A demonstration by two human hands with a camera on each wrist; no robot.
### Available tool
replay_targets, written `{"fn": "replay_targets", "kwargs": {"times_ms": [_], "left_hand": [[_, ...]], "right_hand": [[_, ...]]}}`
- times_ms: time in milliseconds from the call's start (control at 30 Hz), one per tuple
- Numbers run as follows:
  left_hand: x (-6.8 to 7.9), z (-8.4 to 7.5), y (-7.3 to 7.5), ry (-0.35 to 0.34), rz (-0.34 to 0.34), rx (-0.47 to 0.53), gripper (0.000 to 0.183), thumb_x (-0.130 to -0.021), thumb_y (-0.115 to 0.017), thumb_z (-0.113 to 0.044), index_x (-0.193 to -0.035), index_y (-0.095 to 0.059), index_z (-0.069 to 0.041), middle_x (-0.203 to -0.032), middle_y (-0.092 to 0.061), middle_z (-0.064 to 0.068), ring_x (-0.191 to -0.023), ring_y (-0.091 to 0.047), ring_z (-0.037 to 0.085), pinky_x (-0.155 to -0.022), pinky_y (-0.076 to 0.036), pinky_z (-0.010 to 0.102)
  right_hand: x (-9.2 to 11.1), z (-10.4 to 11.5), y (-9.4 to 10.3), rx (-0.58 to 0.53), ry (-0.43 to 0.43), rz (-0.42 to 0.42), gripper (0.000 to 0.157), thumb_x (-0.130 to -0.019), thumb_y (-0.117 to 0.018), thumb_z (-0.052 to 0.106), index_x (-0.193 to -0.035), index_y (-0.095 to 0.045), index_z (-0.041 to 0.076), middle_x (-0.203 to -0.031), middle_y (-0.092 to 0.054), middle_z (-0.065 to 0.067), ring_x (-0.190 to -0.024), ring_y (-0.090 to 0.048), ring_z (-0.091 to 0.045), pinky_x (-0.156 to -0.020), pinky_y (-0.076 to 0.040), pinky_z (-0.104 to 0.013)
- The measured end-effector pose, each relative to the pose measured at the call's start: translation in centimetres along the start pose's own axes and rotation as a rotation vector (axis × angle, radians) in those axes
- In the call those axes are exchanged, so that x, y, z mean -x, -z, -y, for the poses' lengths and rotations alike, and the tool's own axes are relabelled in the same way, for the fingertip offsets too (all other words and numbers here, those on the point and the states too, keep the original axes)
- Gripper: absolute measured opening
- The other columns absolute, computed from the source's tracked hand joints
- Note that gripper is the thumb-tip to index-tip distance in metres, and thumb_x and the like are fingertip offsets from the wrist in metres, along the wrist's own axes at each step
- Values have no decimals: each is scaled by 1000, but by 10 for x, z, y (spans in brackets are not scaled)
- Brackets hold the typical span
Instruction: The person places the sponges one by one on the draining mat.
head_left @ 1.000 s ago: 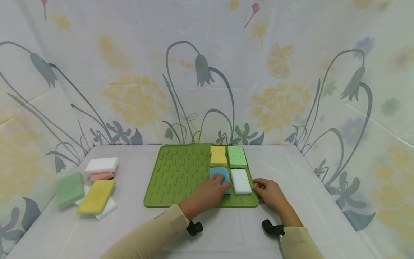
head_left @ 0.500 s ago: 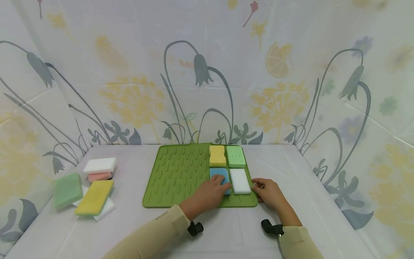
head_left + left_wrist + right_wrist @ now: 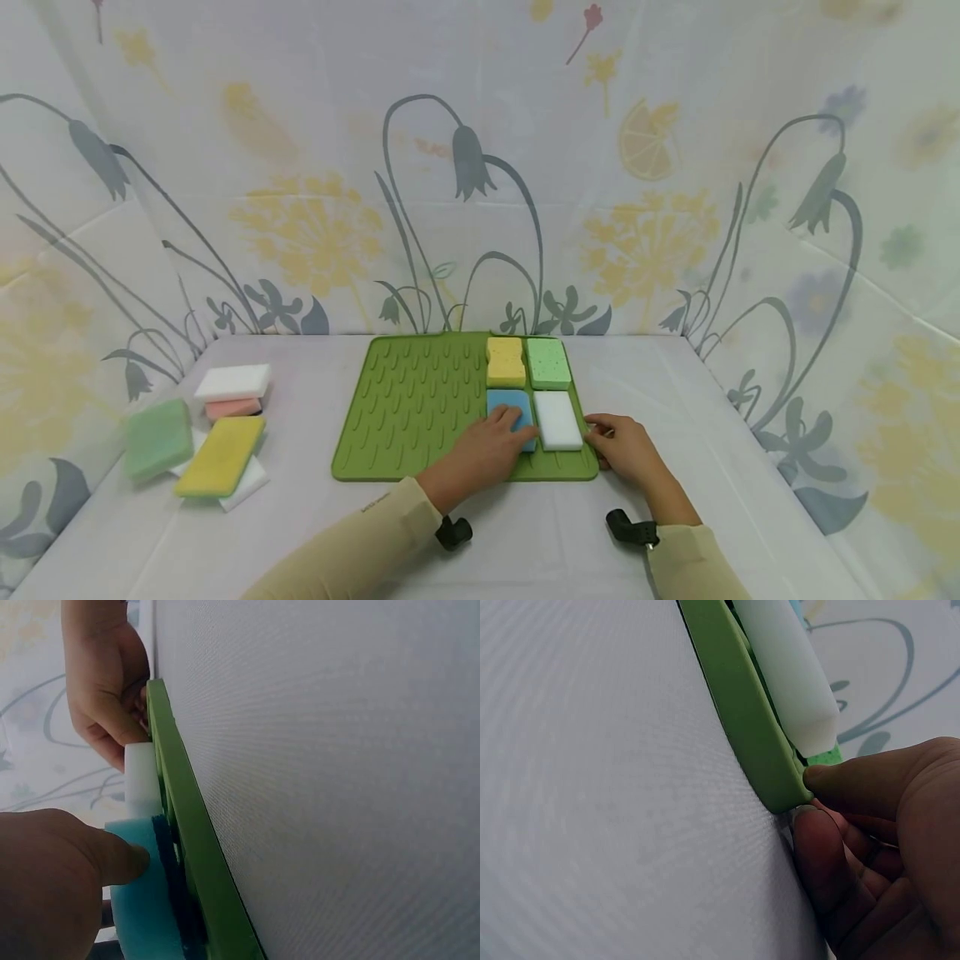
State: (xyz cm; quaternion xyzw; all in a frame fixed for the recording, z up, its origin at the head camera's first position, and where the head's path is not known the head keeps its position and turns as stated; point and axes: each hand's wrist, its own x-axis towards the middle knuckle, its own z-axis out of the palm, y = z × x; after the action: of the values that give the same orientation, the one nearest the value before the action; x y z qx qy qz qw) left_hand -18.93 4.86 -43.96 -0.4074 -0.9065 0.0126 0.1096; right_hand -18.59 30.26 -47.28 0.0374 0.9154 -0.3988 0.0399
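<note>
My left hand holds a blue sponge on the green ridged mat, fingers over its top. The left wrist view shows the thumb against the sponge's side, above its dark blue scouring layer. At the mat's right edge, my right hand pinches the rim, with the thumb on top and a fingertip at the lower edge. Between the hands lies a white sponge. Behind it sit a yellow sponge and a light green sponge.
On the left of the table stands a loose pile: a white sponge over a pink one, a pale green sponge and a yellow sponge lying over a white piece. A flower-printed cloth hangs behind.
Both hands stay nearly still, the left on the blue sponge and the right at the mat's edge. The whole head view shifts slightly.
</note>
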Motion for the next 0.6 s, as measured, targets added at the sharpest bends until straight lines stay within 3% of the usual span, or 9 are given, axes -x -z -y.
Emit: {"fn": "replay_targets", "kwargs": {"times_ms": [233,600], "left_hand": [[4,1,1,15,-4,9,41,-102,-47,-18,-142,-50,-26,-136,-52,8,-125,-52,25,-88,-55,35],[13,7,6,86,7,91,42,-100,-49,-23,-142,-47,-25,-137,-52,8,-126,-52,24,-94,-50,42]], "right_hand": [[0,1,0,-1,-2,5,40,-93,-61,17,-130,-59,2,-106,-64,-13,-75,-60,-14,-57,-55,-26],[0,1,0,10,-6,-3,41,-93,-61,16,-131,-58,3,-107,-64,-12,-78,-60,-14,-58,-55,-27]]}}
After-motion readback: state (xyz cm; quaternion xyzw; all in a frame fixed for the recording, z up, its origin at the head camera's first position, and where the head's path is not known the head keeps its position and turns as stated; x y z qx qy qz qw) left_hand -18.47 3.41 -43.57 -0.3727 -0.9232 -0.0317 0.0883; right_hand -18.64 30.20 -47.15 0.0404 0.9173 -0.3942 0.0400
